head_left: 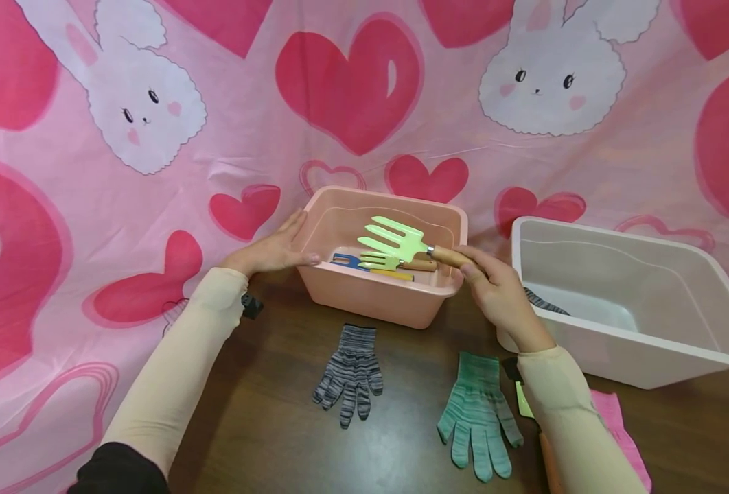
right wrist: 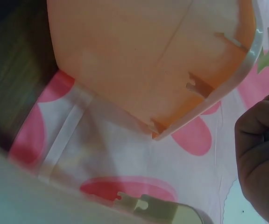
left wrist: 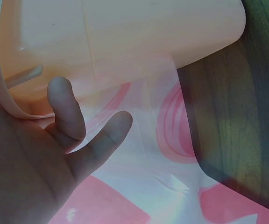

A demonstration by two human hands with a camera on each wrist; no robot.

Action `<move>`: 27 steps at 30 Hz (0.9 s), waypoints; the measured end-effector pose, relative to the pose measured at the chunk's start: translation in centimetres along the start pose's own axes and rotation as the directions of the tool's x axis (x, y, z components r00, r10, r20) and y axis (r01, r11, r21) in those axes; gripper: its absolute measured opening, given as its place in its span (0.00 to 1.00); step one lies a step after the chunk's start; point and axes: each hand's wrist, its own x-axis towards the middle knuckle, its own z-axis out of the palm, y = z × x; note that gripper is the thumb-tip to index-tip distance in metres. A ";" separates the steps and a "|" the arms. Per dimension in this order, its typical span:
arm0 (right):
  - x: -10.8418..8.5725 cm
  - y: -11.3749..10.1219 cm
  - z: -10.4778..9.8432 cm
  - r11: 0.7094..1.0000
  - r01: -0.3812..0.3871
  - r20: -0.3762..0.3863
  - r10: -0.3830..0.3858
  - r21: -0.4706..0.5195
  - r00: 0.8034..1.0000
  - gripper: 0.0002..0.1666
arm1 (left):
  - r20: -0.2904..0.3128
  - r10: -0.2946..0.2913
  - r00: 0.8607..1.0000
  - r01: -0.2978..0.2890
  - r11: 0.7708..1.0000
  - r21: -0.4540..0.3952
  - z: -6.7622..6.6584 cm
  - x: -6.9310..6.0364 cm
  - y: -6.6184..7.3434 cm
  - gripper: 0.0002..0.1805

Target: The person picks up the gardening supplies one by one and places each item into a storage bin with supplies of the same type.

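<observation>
My right hand [head_left: 505, 296] grips the wooden handle of a light-green garden hand fork [head_left: 401, 240], its tines pointing left over the pink plastic bin [head_left: 364, 302]. In the right wrist view the curled right hand [right wrist: 263, 144] is beside the bin's rim. My left hand [head_left: 278, 248] rests against the bin's left corner, fingers spread along the outside; the left wrist view shows two loosely extended fingers [left wrist: 111, 130]. Inside the bin lie a smaller yellow-green fork [head_left: 389, 262] with a wooden handle and a blue fork [head_left: 347, 261] with a yellow handle.
A larger whitish bin [head_left: 618, 343] stands right, with a grey striped glove [head_left: 544, 302] inside. On the dark table lie a grey striped glove [head_left: 352, 374] and a green glove [head_left: 478, 415]. A pink glove [head_left: 618, 425] and a green-bladed tool [head_left: 524, 401] are partly under my right forearm.
</observation>
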 end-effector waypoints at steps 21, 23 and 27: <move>6.6 1.5 1.8 0.997 -0.032 0.066 0.036 -0.064 0.997 0.20 | 0.008 0.015 1.000 -0.015 1.000 -0.001 -0.1 0.0 0.1 0.66; 7.3 1.6 1.9 0.998 -0.043 0.073 0.047 -0.051 0.996 0.20 | 0.008 0.020 1.000 -0.020 1.000 -0.002 -0.1 0.1 0.0 0.66; 8.7 2.0 2.4 0.999 -0.033 0.102 0.037 -0.043 0.994 0.20 | 0.004 0.021 1.000 -0.021 1.000 -0.007 0.0 0.1 0.0 0.65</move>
